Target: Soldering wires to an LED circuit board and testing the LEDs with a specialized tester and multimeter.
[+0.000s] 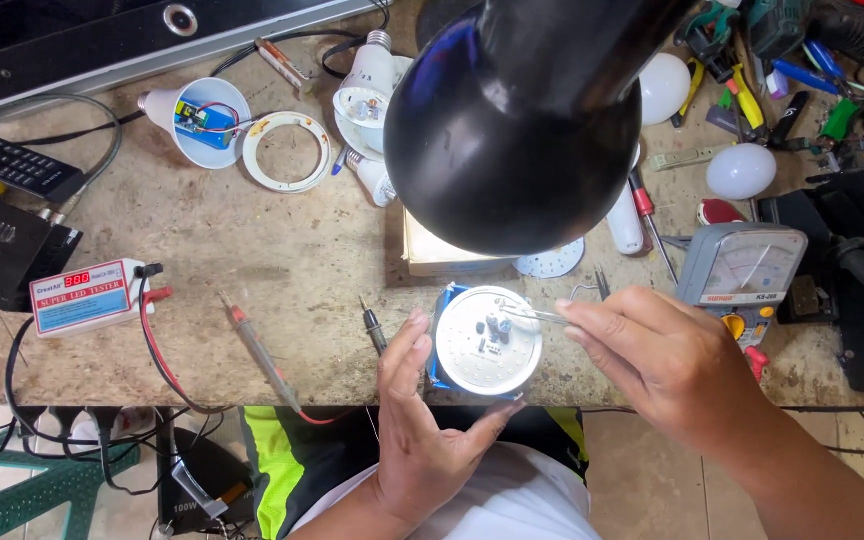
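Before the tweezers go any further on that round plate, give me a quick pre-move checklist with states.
1. Plate steadied: ok. The left hand cups the round metal plate at its left and lower rim.
2. Tool gripped: ok. The right hand pinches the tweezers, tips over the small parts at the plate's centre.
3. Tips actually closed on a part: cannot tell, too small.
4. Lighting: ok. The black lamp shade hangs right above the work.
5. Probes out of the way: ok. The red probe and black probe lie left of the plate, apart from it.
6. Plate powered or not: cannot tell.
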